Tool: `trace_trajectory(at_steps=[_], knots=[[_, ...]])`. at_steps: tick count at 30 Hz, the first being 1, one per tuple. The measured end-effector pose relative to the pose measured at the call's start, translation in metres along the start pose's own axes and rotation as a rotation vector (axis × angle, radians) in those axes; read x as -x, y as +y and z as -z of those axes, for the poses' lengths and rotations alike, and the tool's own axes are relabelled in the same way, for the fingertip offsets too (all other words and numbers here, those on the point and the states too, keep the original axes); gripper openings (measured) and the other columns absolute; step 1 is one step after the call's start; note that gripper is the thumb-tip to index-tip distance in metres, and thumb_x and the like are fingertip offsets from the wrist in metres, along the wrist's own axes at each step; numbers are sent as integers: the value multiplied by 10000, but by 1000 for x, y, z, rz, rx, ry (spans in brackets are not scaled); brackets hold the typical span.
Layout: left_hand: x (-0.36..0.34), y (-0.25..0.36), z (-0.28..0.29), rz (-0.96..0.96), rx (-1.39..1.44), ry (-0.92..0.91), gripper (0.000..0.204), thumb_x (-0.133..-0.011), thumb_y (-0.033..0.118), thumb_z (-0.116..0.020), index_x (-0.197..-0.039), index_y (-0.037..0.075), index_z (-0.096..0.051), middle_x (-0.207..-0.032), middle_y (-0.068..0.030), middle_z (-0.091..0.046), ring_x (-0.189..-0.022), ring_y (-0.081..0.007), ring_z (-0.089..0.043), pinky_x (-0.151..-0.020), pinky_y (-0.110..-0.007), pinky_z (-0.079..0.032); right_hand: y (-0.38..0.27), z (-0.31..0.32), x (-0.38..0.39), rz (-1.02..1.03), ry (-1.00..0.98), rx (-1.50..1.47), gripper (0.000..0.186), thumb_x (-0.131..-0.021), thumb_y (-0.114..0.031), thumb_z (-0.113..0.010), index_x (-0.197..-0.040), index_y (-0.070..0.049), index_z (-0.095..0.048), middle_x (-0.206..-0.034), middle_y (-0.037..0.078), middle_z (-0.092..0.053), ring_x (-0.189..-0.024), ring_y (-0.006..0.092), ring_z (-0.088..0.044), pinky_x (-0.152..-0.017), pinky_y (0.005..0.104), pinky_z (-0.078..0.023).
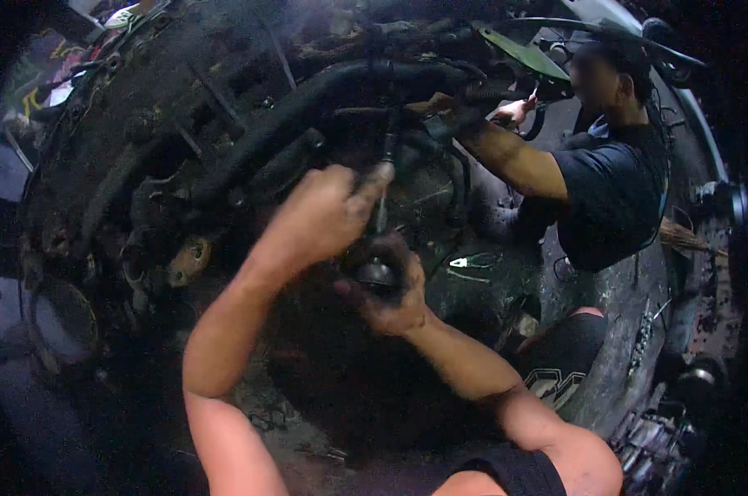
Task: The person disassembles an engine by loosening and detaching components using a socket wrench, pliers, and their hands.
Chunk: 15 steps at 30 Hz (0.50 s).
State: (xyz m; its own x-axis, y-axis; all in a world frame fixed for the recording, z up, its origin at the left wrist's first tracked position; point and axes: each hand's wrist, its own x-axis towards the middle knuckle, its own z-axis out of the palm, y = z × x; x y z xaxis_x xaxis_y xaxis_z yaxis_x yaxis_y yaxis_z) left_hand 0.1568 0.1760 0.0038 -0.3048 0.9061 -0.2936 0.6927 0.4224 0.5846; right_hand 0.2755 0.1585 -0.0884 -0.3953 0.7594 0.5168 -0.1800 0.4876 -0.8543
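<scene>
My left hand (328,211) is closed around a thin dark tool shaft (382,217) that runs upward into a greasy engine (184,149). Just below it, my right hand (389,296) cups a dark round part (378,271) at the shaft's lower end. A thick black hose (308,107) arcs across the engine above both hands. What the shaft's top end meets is hidden among wires and grime.
Another person in a dark shirt (614,198) sits at the right, both hands (473,107) reaching into the engine's upper part. A green panel (527,54) lies near their head. Dirty ground with scattered small parts (647,446) lies below and at the right.
</scene>
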Motion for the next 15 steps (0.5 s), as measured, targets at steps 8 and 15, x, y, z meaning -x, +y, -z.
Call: trace_trajectory(at_steps=[8, 15], knots=[[-21, -95, -81, -255, 457, 171, 408, -824, 294, -458, -1102, -3, -429, -1009, -196, -505, -879, -310, -519, -723, -383, -416, 19, -1, 5, 37, 83, 49, 319, -581, -164, -708, -790, -23, -512, -657, 90, -566, -572, 212, -563, -532, 298, -440], [-68, -148, -174, -264, 162, -6, 393, -829, 261, -455, -1124, 5, -410, -1036, -186, -489, -924, -298, -491, -774, -373, -387, 27, 5, -4, 91, 2, 13, 323, -523, -191, -731, -762, -51, -564, -685, 87, -589, -587, 213, -586, -534, 294, -467]])
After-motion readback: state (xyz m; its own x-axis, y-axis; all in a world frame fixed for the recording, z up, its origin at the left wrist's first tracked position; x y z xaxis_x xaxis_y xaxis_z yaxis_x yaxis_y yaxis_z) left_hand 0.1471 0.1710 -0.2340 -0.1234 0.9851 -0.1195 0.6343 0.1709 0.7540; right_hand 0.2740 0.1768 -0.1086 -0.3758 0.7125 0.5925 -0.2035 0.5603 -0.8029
